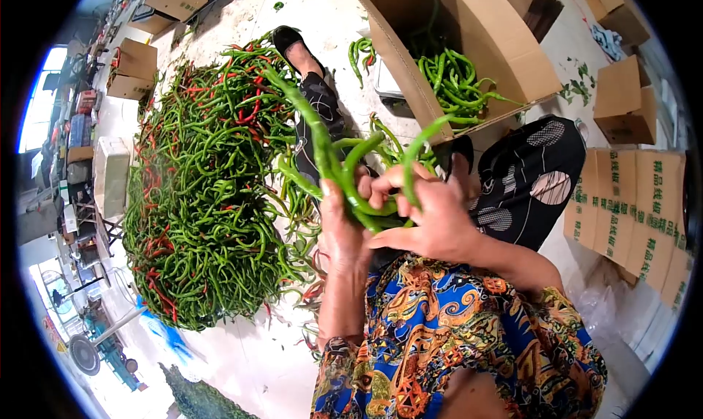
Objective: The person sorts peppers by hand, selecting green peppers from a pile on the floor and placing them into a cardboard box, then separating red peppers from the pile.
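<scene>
Several long green peppers point(319, 141) are bunched between my two hands in front of my body. My left hand point(343, 225) is wrapped round the bunch from the left side. On the right, my right hand point(432, 212) has its fingers curled round a curved green pepper point(414, 159), close against my left hand. A large heap of green and red peppers point(212, 192) covers the floor to the left. More green peppers lie inside an open cardboard box point(512, 60) ahead and to the right.
My legs in dark patterned trousers point(538, 174) are on either side of the hands. Folded cardboard boxes point(630, 214) stand at the right, with a small open box point(622, 104) above them. Other boxes point(134, 68) and a fan point(85, 353) are at the left.
</scene>
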### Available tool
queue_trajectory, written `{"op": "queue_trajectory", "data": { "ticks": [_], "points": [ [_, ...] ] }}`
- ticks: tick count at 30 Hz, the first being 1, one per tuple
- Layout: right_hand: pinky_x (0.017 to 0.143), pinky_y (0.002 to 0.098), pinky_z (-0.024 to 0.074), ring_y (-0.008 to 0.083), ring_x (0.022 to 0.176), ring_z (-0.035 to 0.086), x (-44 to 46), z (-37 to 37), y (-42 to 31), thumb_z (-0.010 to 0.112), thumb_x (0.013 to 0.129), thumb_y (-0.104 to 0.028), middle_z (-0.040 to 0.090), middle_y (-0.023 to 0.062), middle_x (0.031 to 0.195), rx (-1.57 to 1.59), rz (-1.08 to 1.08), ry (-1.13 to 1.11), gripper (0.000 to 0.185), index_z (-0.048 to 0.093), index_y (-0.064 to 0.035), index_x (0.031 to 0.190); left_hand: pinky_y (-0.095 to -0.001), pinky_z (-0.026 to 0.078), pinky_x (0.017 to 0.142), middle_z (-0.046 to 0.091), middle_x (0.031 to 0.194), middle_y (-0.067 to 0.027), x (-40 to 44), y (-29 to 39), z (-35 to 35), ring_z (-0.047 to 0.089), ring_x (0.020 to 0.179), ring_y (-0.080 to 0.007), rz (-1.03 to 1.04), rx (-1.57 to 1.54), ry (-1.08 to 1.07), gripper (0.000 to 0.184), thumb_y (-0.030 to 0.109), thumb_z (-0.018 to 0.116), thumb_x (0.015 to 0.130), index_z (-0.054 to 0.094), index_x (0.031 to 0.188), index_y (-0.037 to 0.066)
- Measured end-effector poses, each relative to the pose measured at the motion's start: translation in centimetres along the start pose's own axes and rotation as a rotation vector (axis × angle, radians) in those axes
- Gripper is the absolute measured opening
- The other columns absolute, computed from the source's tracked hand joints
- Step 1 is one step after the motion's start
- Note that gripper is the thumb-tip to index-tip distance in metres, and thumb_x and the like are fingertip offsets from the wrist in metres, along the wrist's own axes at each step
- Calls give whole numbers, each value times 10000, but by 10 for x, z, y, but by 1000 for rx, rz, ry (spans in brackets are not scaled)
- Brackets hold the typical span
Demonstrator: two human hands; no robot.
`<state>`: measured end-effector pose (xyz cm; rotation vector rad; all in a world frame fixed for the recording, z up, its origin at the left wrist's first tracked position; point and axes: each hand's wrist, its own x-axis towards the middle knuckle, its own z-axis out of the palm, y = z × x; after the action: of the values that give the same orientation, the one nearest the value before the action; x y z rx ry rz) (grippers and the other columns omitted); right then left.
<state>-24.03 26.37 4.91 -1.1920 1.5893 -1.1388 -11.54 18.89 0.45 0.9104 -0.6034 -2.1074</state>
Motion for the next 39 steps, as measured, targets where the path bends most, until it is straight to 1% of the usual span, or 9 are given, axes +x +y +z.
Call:
{"op": "queue_trajectory", "data": {
  "ticks": [2,3,9,14,20,26,30,35,39],
  "points": [
    [723,283,468,184,865,554,8,20,21,913,555,-319,553,90,1023,-151,-218,279,749,544,10,1117,-353,507,850,616,1055,-96,-5,-9,10,610,910,-206,33,-27,-57,590,522,522,924,476,1250,32],
    [894,442,447,374,1050,535,10,17,27,874,590,-387,518,202,1114,-105,-163,185,793,498,85,1104,-373,463,939,573,1187,-104,-6,-11,9,569,1046,-228,26,-35,-51,582,495,479,951,444,1315,43],
    [755,431,487,370,820,602,14,-1,46,774,665,-245,609,199,873,-107,-282,65,491,580,17,1032,-444,216,1152,273,1513,-186,-17,-17,18,327,1368,-289,-12,-18,-232,740,522,448,947,261,1463,24],
    [672,266,511,96,760,607,15,-58,-9,774,741,-173,670,77,895,484,216,-142,414,599,19,1063,-368,391,986,477,1320,-210,-36,18,50,494,1199,-286,48,457,-346,686,355,548,910,342,1383,-97],
    [802,260,505,115,829,624,23,-139,-94,703,797,-265,663,45,953,230,-58,420,477,595,-20,1192,-330,499,748,656,916,-208,-37,38,31,632,810,-243,218,227,-427,408,211,583,890,570,1131,-117],
    [695,300,479,137,761,597,114,-193,-22,732,802,-391,620,18,829,-239,-2,398,420,617,-50,1018,-273,465,634,621,850,-115,-9,17,6,560,713,-171,61,186,-129,254,128,506,964,560,1133,-54],
    [902,356,485,256,1013,621,166,-202,51,733,791,-437,642,180,1112,-679,358,218,650,553,15,1223,-247,469,620,609,825,-85,5,20,-22,567,704,-146,63,181,13,247,134,542,951,567,1117,-46],
    [752,286,510,140,882,617,144,-207,67,683,853,-285,661,103,1011,-133,226,315,451,587,30,1161,-222,507,623,644,848,-63,14,28,-111,608,705,-130,101,44,274,205,85,575,925,587,1105,-11],
    [803,277,475,141,967,606,132,-213,55,604,915,-320,630,57,1092,-308,304,256,427,565,-26,1223,-217,503,606,641,848,-49,24,-12,-193,611,698,-129,-26,69,422,237,135,612,910,583,1114,17]
  ]
}}
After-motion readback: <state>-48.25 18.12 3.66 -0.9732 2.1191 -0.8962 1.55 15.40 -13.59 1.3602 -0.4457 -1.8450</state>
